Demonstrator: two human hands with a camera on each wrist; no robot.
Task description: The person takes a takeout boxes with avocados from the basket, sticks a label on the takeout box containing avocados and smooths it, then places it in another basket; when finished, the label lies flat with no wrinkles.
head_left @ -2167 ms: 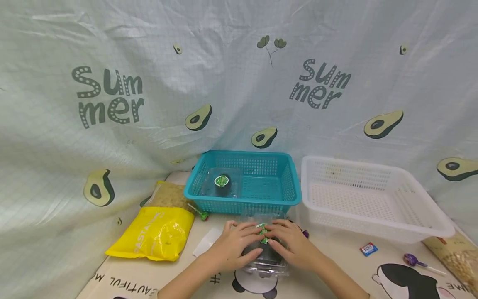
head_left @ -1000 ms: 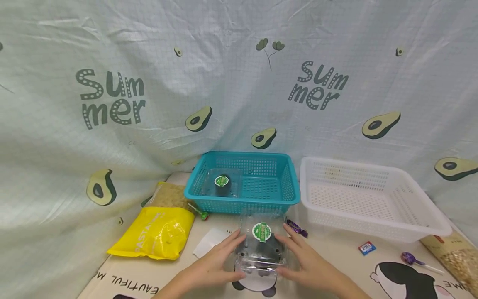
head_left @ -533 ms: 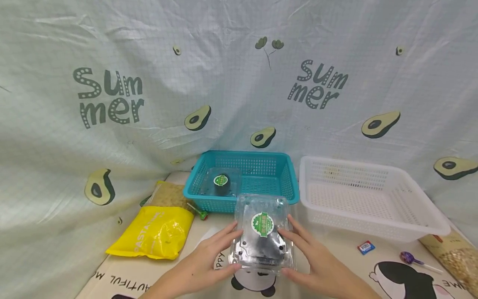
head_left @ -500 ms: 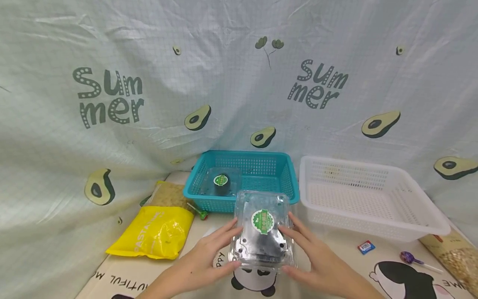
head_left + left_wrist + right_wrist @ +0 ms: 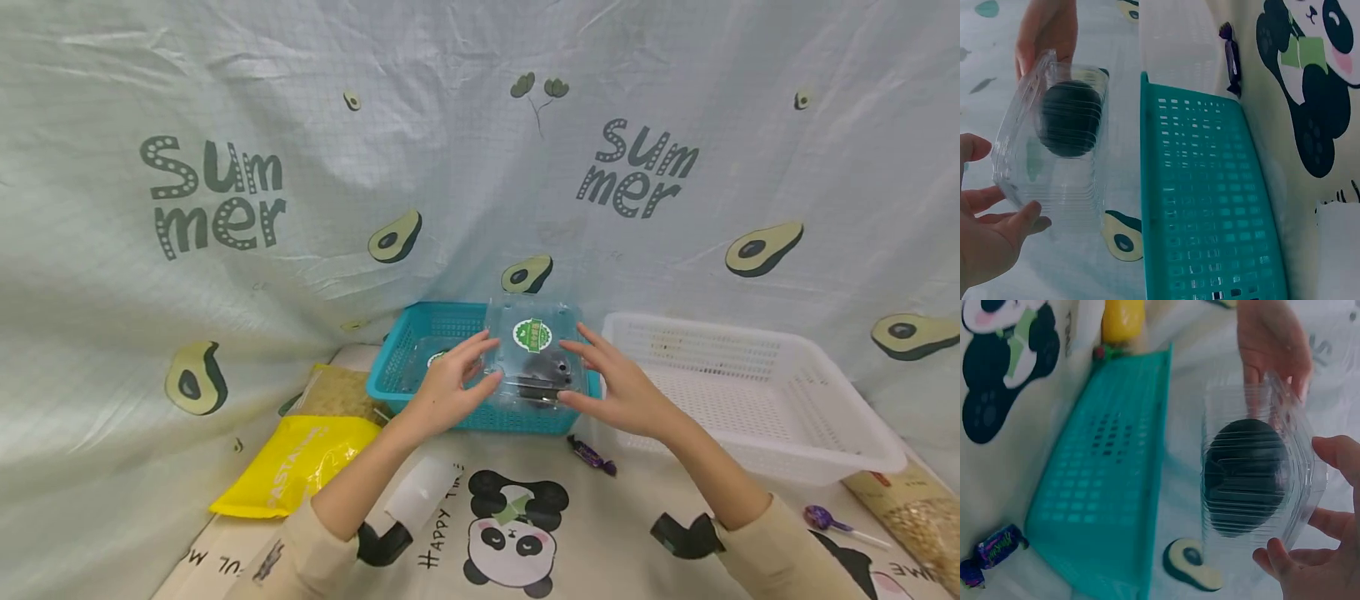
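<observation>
A clear plastic clamshell box (image 5: 534,375) with a round green label is held in the air over the right part of the teal basket (image 5: 1210,187). Inside it sits a dark round object (image 5: 1244,478). My left hand (image 5: 450,387) grips the box's left edge between thumb and fingers. On the opposite edge my right hand (image 5: 626,387) holds it the same way. Both wrist views show the box above the basket's rim, apart from it. A second labelled clear box (image 5: 423,354) lies in the basket's left part, partly hidden by my left hand.
A white basket (image 5: 825,462) stands to the right. A yellow bag (image 5: 315,467) lies left, a purple-wrapped candy (image 5: 592,456) in front of the teal basket. A purple lollipop (image 5: 821,517), white paper (image 5: 416,496) and a grain-filled bag (image 5: 926,517) lie on the table.
Both hands first lay over the box on the table, then took its sides and lifted it. It has moved up and forward over the teal basket, uncovering the printed panda.
</observation>
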